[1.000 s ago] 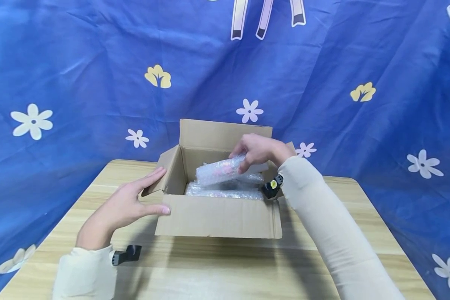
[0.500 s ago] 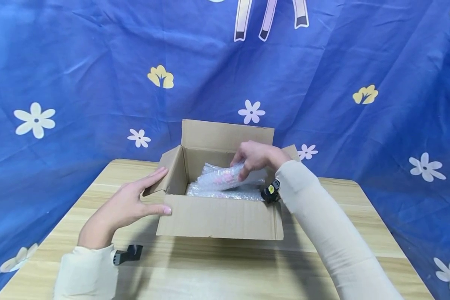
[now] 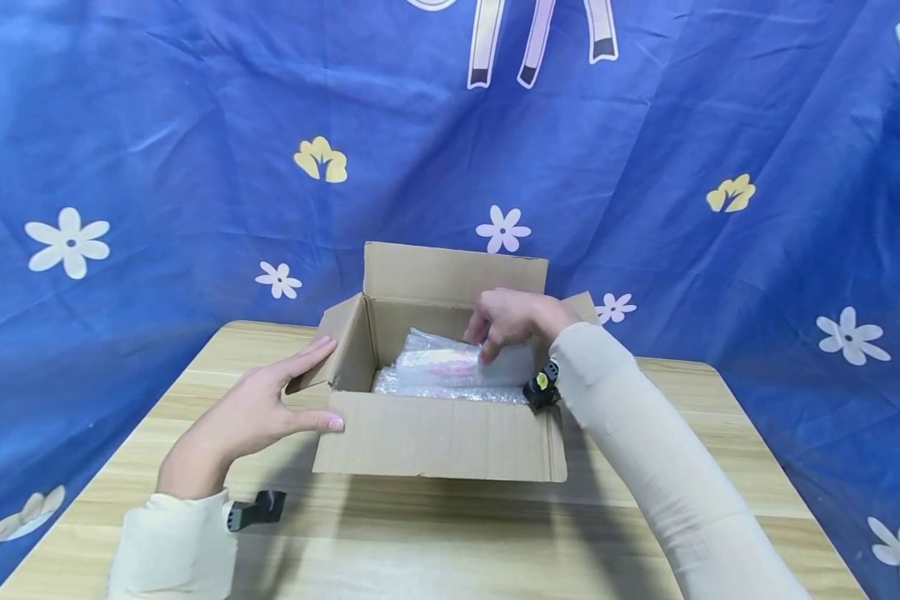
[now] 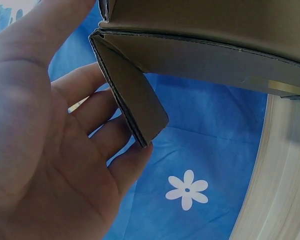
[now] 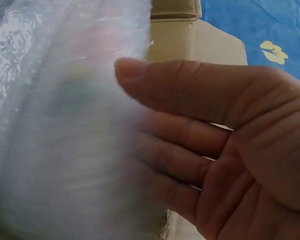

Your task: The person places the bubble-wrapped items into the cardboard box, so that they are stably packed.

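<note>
An opened cardboard box (image 3: 441, 433) stands on the table, its flaps spread. Inside lie several clear bubble-wrapped packages (image 3: 450, 392). My right hand (image 3: 513, 318) reaches into the box from the right and pinches one bubble-wrapped package (image 3: 438, 367) with pink showing through the wrap. In the right wrist view, the thumb lies along the edge of that package (image 5: 75, 135), and the other fingers are partly hidden behind it. My left hand (image 3: 247, 417) rests against the box's left side, fingers extended along the left flap (image 4: 132, 95) and thumb at the front flap's corner.
The wooden table (image 3: 435, 542) extends around the box. Behind it hangs a blue cloth (image 3: 420, 150) with flowers and animal legs. The box's back flap (image 3: 453, 273) stands upright, and its front flap hangs toward me.
My right hand has lowered the bubble-wrapped package deeper into the box, and the package now lies flatter on the others. The left hand has stayed at the box's left side.
</note>
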A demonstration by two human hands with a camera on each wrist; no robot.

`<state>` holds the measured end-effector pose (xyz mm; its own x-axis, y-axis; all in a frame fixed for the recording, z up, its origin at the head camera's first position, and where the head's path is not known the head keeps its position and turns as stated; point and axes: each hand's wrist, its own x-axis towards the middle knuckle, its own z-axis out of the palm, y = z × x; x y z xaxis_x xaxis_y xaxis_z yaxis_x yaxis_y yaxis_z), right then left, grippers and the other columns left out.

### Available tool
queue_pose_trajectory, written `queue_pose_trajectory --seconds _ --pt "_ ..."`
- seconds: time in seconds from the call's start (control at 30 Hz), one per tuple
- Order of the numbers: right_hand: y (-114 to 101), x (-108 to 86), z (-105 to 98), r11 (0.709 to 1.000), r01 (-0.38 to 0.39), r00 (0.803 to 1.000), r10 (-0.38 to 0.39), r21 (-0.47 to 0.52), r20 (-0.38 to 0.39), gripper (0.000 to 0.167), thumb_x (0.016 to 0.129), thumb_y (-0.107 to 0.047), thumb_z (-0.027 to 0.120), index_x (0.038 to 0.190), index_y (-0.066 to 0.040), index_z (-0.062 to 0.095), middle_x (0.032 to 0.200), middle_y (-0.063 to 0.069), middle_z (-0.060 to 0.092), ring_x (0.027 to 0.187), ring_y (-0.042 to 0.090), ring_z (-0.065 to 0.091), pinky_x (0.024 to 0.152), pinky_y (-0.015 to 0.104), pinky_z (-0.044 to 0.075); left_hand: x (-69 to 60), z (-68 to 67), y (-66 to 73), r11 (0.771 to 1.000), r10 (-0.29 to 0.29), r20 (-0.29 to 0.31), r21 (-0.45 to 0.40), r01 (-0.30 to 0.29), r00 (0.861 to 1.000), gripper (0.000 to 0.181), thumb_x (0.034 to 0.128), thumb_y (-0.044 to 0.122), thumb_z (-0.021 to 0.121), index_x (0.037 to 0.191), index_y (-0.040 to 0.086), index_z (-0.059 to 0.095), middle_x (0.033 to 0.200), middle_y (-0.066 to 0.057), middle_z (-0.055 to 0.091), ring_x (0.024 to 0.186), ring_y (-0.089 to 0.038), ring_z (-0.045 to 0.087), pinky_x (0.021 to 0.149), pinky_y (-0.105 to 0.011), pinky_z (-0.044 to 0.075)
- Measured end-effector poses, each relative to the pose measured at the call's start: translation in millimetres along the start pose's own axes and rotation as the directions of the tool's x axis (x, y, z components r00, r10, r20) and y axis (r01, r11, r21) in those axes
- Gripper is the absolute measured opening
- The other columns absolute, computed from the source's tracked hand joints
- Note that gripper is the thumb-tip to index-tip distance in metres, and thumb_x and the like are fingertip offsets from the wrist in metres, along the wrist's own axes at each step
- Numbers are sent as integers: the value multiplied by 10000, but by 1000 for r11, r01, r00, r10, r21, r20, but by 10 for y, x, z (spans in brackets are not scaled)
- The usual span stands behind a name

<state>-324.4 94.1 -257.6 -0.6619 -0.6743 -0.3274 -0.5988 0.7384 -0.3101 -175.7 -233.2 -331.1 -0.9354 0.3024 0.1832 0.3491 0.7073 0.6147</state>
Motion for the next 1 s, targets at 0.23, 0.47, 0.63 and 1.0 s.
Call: queue_pose_trajectory --seconds 0.23,0.47,0.63,1.0 --pt "9 -90 -47 997 13 999 -10 71 -49 454 807 -155 848 1227 -44 716 1127 73 726 1031 154 675 813 271 568 11 -21 2 1000 -5 9 8 5 1000 1049 736 572 828 1582 206 327 1607 -84 293 1445 -362 284 1119 -595 283" --pt "44 -268 -96 990 119 979 -104 76 -177 432 842 -141 812 1228 17 698 1119 112 725 1001 162 689 880 278 551 30 -62 -11 1000 2 26 21 -3 1000 1035 756 555 824 1584 191 321 1610 -93 283 1446 -371 278 1115 -602 284" --pt "112 -414 -97 982 131 967 -97 136 -237 421 856 -131 802 1231 25 694 1154 119 713 1017 162 688 885 289 554 45 -109 -32 999 6 42 31 -7 999 1017 777 548 812 1585 178 316 1612 -112 275 1448 -388 266 1110 -619 275" --pt "272 -736 -36 984 166 891 -122 62 -437 370 837 -227 822 1161 -61 756 1049 44 747 936 143 695 857 356 558 63 -181 -56 996 -4 50 89 0 999 987 801 552 791 1569 121 345 1597 -161 294 1421 -444 288 1078 -656 288"
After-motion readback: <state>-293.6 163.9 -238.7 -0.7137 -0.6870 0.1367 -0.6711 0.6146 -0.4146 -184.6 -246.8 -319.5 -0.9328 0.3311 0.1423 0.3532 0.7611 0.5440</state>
